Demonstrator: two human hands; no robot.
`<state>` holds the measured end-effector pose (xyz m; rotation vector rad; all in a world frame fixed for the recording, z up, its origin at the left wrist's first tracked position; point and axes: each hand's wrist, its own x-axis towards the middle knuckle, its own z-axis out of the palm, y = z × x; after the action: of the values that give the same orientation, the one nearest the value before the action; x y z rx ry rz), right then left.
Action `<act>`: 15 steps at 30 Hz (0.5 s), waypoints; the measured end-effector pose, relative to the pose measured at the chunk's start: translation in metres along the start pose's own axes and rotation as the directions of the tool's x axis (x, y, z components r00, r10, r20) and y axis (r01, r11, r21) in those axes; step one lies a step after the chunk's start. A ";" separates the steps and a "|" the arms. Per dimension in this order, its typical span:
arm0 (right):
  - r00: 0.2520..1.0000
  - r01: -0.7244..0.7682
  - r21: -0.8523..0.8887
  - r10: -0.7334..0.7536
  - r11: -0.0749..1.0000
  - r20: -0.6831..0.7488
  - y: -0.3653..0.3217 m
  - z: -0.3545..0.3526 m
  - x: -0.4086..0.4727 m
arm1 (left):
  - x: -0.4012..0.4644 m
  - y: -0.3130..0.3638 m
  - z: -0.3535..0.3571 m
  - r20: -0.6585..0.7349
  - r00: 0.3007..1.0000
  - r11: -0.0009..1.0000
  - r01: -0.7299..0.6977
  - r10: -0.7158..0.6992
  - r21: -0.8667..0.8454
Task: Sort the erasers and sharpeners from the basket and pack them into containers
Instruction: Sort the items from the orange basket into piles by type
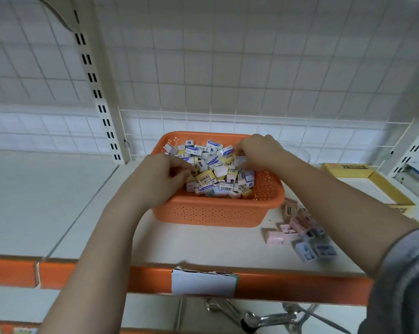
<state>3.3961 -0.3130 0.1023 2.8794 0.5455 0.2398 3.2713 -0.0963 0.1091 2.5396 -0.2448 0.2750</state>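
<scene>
Sorting barely begun; basket [218, 213] heaped with erasers [205, 179].
A few sharpeners [302, 233] piled outside; left hand [165, 175] and right hand [256, 149] digging in, fingers curled, hold unclear.

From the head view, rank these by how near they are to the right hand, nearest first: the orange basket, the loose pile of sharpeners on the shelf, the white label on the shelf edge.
1. Orange basket: the right hand is inside it, at its far right corner.
2. Pile of sharpeners: on the shelf, right of the basket, nearer the front.
3. White label: on the orange shelf edge, at the front.
</scene>
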 end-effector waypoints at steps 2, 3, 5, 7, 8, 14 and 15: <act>0.995 -0.050 0.201 0.066 0.978 -0.074 -0.001 -0.011 -0.012 | 0.016 -0.002 0.000 0.026 0.999 0.998 -0.024 0.022 0.057; 0.988 -0.067 0.321 0.108 0.945 -0.109 -0.003 -0.017 -0.020 | 0.027 -0.004 0.001 0.036 0.999 0.995 -0.029 0.026 0.092; 0.967 -0.060 0.540 0.183 0.840 -0.178 -0.007 -0.025 -0.039 | 0.052 -0.011 0.003 0.023 1.000 0.983 -0.016 0.012 0.182; 0.939 -0.025 0.681 0.251 0.732 -0.236 -0.013 -0.031 -0.062 | 0.076 -0.020 0.004 -0.007 1.000 0.950 0.000 0.003 0.311; 0.924 -0.002 0.733 0.282 0.680 -0.259 -0.017 -0.032 -0.073 | 0.086 -0.025 0.004 -0.007 1.000 0.925 0.002 0.001 0.379; 0.863 0.073 0.877 0.410 0.476 -0.295 -0.044 -0.025 -0.114 | 0.110 -0.037 0.003 0.112 0.992 0.796 -0.020 -0.060 0.605; 0.861 0.064 0.882 0.421 0.467 -0.285 -0.046 -0.021 -0.115 | 0.111 -0.036 0.003 0.119 0.991 0.784 -0.028 -0.059 0.620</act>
<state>3.2699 -0.3107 0.0983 3.9427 0.5130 1.0115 3.3873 -0.0809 0.1151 3.2285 -0.2050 0.2010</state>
